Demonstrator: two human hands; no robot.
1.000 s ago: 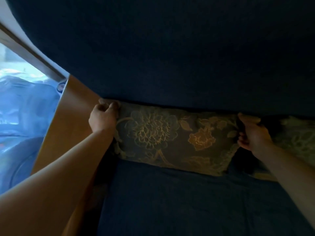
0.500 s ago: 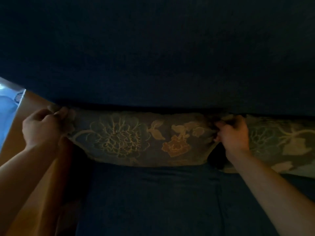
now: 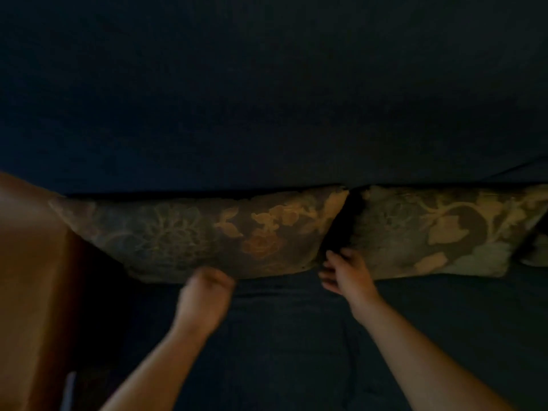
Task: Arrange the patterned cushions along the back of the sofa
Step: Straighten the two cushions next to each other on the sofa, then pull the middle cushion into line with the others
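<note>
Head view, dim and somewhat blurred: the dark blue sofa back [image 3: 267, 99] fills the whole upper half, and the dark blue seat [image 3: 296, 336] spreads across the bottom. A brown wooden panel [image 3: 26, 262] runs down the left edge, beside the sofa's end.

Two patterned cushions stand in a row where the seat meets the back, leaning against it. The left cushion [image 3: 192, 232], with a large pale flower outline and orange-gold blossoms, reaches from the wooden panel to about the middle. The right cushion [image 3: 439, 229], with gold leaves and a pale green patch, runs from there to the right edge. Their upper corners nearly touch, with a dark wedge-shaped gap widening downward between them. A sliver of further patterned fabric [image 3: 536, 253] shows at the far right edge.

Two bare forearms rise from the bottom. The left hand [image 3: 204, 298] is curled into a loose fist at the left cushion's lower edge; whether it pinches fabric I cannot tell. The right hand [image 3: 345, 277] is spread loose, fingers [image 3: 335, 256] apart, at the bottom of the gap, gripping nothing.
</note>
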